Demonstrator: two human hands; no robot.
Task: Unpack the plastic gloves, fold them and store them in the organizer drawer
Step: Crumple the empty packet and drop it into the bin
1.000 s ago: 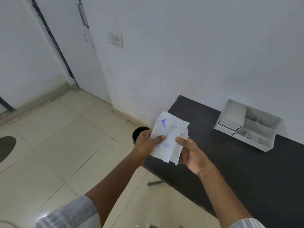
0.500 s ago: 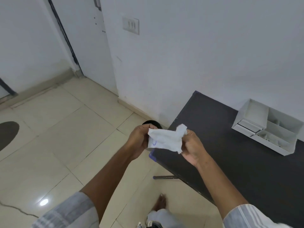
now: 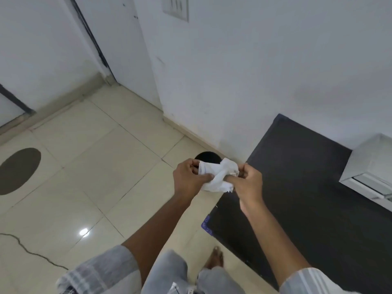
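Fingers (image 3: 206,177) of the left hand (image 3: 188,181) and right hand (image 3: 247,183) are pinching the crumpled white wrapper (image 3: 218,175) between them, above the black bin (image 3: 206,156). This looks like unpacking. Next comes dropping it, then turning right toward the organizer (image 3: 369,168) on the table (image 3: 307,198).

Left hand (image 3: 187,180) and right hand (image 3: 247,183) both closed on crumpled white wrapper (image 3: 218,177), above black bin (image 3: 206,157); dark table (image 3: 307,187) beside; white organizer (image 3: 369,166) at right edge.
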